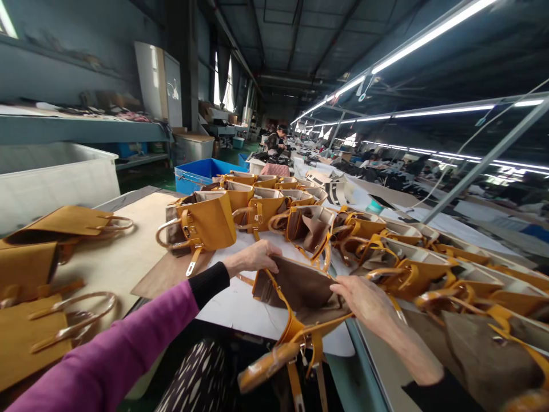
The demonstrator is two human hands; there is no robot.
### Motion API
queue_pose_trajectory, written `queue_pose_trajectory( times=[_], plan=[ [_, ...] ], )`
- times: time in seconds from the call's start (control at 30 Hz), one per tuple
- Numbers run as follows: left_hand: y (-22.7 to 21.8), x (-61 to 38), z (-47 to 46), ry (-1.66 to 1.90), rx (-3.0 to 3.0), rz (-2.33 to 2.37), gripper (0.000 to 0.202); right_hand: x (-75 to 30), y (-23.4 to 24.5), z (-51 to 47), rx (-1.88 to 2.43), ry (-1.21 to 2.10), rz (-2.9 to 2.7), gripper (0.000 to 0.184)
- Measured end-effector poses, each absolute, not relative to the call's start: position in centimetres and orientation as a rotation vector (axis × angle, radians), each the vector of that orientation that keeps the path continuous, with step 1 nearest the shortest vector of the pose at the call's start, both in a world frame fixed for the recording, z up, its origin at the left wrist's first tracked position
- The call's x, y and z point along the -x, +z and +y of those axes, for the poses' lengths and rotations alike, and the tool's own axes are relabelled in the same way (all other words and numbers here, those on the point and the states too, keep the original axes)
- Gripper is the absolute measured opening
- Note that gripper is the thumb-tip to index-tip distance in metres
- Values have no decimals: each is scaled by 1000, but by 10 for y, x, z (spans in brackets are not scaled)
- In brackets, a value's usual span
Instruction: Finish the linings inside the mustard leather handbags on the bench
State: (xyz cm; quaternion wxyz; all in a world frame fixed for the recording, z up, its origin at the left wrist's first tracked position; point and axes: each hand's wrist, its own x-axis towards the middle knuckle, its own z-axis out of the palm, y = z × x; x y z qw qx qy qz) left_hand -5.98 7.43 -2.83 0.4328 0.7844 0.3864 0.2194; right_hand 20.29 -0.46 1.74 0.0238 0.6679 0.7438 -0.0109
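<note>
A mustard-yellow handbag [295, 326] with a brown lining lies tipped toward me at the table's near edge, its mouth spread wide. My left hand [256, 257] pinches the left end of its far rim. At the right end of that rim, my right hand [358, 297] grips between thumb and fingers. The bag's wrapped handle [270, 366] and straps hang down over the edge in front of my lap. Just beyond my left hand stands another yellow handbag [210, 220], upright, with a strap and metal plate dangling.
Rows of similar yellow bags [403, 269] fill the right and back of the table. More bags [38, 332] lie at the left on a pale board [146, 229]. A blue bin [197, 174] and a white tub [60, 177] stand beyond. A slanted metal pole [484, 163] rises at the right.
</note>
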Motion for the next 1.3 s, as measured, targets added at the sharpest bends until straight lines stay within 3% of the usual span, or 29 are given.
queue_pose_trajectory(
  times=[0.2, 0.43, 0.73, 0.93, 1.3],
  plan=[
    [-42, 65, 81, 558, -1755, 856, 26, -203, 18, -4, -2026, -81, 2354, 30],
    [-38, 68, 75, 624, -1922, 852, 32, -209, 15, 1, -2020, -107, 2364, 32],
    [-5, 52, 66, 451, -2159, 1144, 19, -204, 17, -4, -2057, -76, 2371, 31],
    [-3, 18, 48, 498, -2690, 1121, 45, -199, 24, -9, -2060, -111, 2347, 30],
    [-8, -7, 50, 433, -2857, 980, 33, -197, 29, -12, -2056, -149, 2406, 31]
  ],
)
